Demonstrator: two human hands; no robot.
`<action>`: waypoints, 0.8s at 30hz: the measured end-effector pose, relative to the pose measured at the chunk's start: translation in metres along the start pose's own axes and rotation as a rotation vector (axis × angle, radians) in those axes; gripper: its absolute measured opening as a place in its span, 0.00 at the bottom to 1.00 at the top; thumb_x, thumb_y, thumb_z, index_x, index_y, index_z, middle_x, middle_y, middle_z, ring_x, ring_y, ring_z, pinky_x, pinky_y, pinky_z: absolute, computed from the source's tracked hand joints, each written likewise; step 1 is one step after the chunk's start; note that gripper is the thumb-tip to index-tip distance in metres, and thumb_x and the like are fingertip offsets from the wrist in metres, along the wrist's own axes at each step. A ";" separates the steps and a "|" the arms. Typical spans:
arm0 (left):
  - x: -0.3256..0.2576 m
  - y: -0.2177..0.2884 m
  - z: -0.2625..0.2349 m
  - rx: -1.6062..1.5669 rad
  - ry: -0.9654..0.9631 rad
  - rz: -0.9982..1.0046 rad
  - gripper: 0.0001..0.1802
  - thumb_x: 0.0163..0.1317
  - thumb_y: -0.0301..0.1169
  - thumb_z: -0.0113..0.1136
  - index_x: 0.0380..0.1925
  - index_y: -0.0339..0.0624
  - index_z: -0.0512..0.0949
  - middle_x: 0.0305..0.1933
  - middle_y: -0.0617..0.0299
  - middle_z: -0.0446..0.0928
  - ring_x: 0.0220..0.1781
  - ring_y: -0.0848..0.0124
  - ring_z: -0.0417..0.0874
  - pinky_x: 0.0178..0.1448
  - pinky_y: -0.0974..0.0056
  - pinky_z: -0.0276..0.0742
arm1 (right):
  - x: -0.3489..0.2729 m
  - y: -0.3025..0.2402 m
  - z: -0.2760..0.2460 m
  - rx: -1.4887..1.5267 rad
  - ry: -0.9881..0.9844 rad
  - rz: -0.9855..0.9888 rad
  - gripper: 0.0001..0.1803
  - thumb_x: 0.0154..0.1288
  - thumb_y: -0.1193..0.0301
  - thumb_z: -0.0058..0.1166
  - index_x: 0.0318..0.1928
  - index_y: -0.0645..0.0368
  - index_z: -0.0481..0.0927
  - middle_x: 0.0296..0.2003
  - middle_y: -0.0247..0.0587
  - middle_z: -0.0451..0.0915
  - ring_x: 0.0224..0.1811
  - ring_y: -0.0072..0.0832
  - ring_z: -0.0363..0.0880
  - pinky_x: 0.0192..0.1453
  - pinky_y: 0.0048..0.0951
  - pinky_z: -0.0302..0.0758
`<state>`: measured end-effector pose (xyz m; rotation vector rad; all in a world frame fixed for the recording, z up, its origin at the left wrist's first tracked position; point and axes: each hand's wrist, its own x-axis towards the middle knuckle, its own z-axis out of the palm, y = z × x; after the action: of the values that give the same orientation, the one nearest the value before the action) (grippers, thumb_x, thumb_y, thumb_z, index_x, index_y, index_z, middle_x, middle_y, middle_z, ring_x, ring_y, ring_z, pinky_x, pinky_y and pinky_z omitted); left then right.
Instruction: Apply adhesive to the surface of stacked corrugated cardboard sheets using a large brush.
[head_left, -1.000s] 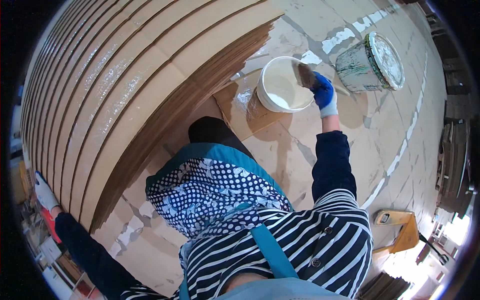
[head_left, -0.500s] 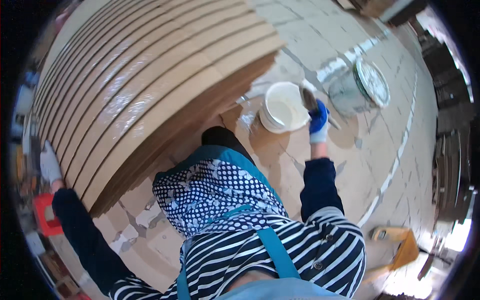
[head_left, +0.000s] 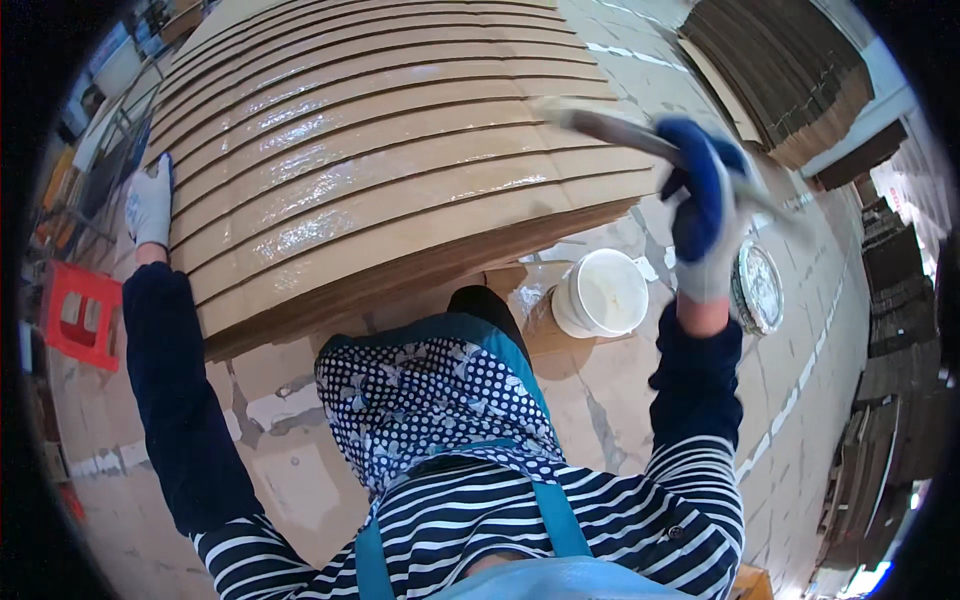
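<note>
In front of me lies a large stack of brown cardboard sheets [head_left: 400, 160], fanned so that their edges step back in rows. Wet, shiny patches mark its left and middle parts. My left hand [head_left: 150, 205], in a white and blue glove, rests against the left edge of the stack with its fingers stretched. Wrapped round the handle of a brush [head_left: 625, 132] is my right hand [head_left: 703, 210], gloved in blue and white. The brush is raised at the stack's right side, its bristles blurred and pointing left; contact with the cardboard cannot be made out.
A white bucket [head_left: 572, 308] with pale, creamy contents stands on the floor near the stack's front edge. Beyond my right wrist is a second bucket [head_left: 760, 290], partly hidden. A red plastic stool [head_left: 85, 350] stands at left. More cardboard piles [head_left: 785, 75] line the right.
My right hand has lifted the brush from beside the white bucket up to the stack's right side. My left hand stays at the stack's left edge. The whole view has shifted.
</note>
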<state>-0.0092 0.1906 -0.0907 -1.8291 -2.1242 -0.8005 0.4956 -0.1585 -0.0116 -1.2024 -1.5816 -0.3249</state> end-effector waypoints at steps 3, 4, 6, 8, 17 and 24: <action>0.003 -0.007 0.007 -0.074 0.029 0.054 0.39 0.55 0.61 0.40 0.45 0.33 0.72 0.47 0.39 0.72 0.50 0.49 0.72 0.52 0.54 0.66 | 0.049 0.004 0.044 0.124 -0.372 0.151 0.12 0.62 0.77 0.39 0.39 0.60 0.77 0.28 0.33 0.75 0.19 0.15 0.69 0.21 0.14 0.64; 0.003 -0.008 0.009 -0.053 0.027 0.042 0.39 0.55 0.61 0.40 0.46 0.33 0.72 0.46 0.39 0.72 0.50 0.49 0.72 0.52 0.54 0.66 | 0.059 0.010 0.058 0.231 -0.444 0.324 0.11 0.61 0.76 0.40 0.37 0.61 0.77 0.26 0.33 0.75 0.19 0.14 0.69 0.21 0.14 0.64; 0.003 -0.009 0.010 -0.007 0.057 0.028 0.38 0.54 0.60 0.40 0.47 0.33 0.71 0.46 0.39 0.72 0.50 0.49 0.72 0.52 0.54 0.66 | 0.066 0.023 0.082 0.308 -0.451 0.455 0.08 0.59 0.75 0.44 0.35 0.63 0.77 0.25 0.34 0.76 0.20 0.16 0.70 0.22 0.15 0.66; 0.001 -0.007 0.009 -0.014 0.024 0.018 0.38 0.54 0.60 0.41 0.47 0.33 0.71 0.46 0.39 0.72 0.50 0.49 0.72 0.52 0.54 0.66 | 0.058 0.034 0.095 0.379 -0.461 0.591 0.07 0.58 0.73 0.48 0.32 0.64 0.77 0.24 0.35 0.76 0.21 0.17 0.72 0.24 0.16 0.68; -0.004 0.007 0.004 0.054 -0.001 -0.057 0.38 0.54 0.60 0.42 0.45 0.33 0.72 0.45 0.39 0.72 0.49 0.49 0.73 0.52 0.53 0.67 | 0.082 0.061 0.107 0.596 -0.434 0.622 0.11 0.47 0.69 0.60 0.25 0.66 0.78 0.21 0.37 0.78 0.23 0.22 0.76 0.28 0.22 0.73; 0.003 0.006 0.023 0.043 -0.001 -0.054 0.38 0.53 0.61 0.41 0.43 0.34 0.72 0.44 0.39 0.73 0.48 0.48 0.73 0.51 0.52 0.66 | 0.154 0.147 0.202 0.243 -0.156 0.320 0.11 0.52 0.68 0.57 0.27 0.65 0.77 0.23 0.38 0.78 0.24 0.23 0.76 0.29 0.22 0.74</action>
<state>0.0005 0.2057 -0.1067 -1.7585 -2.1827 -0.7603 0.5126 0.1350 -0.0130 -1.2867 -1.4799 0.1672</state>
